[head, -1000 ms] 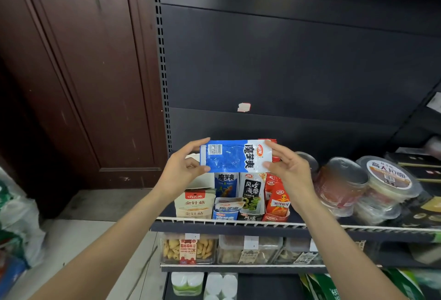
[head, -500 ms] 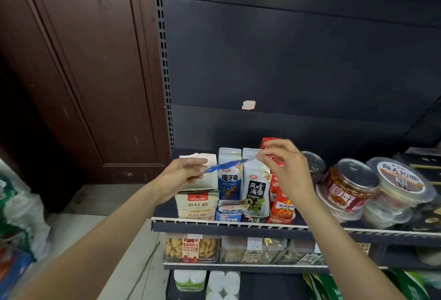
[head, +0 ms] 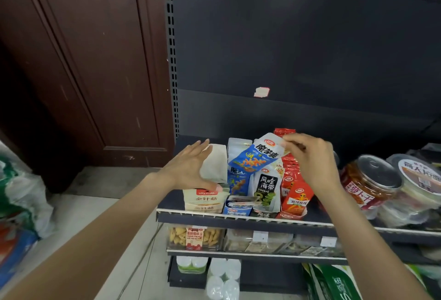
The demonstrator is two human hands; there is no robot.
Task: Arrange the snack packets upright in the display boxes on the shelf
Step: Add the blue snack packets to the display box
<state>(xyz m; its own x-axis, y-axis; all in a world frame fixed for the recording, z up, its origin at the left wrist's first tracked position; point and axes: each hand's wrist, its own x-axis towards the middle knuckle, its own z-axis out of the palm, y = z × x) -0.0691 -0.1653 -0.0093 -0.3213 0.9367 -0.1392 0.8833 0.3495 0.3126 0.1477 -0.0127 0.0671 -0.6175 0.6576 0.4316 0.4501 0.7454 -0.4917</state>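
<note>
1. Your right hand (head: 312, 161) pinches the top corner of the blue packet (head: 256, 156); its fingers are curled round the edge.
2. The blue packet is tilted, its top leaning toward 2 o'clock, sitting over the blue display box (head: 238, 206) at the shelf (head: 214, 216) front.
3. Your left hand (head: 191, 168) is flat, fingers straight, pressing the side of the white packets (head: 216, 163) at 9 o'clock of the blue packet.
4. The white packets stand in the beige box (head: 205, 200), thumb near its top edge.
5. The black-and-white seaweed packets (head: 267, 185) are at 5 o'clock of the blue packet, upright.
6. The red packets (head: 294, 194) are just beside them at 3 o'clock, under your right wrist.
7. Jars (head: 370, 180) are farther toward 3 o'clock, tipped on their sides.
</note>
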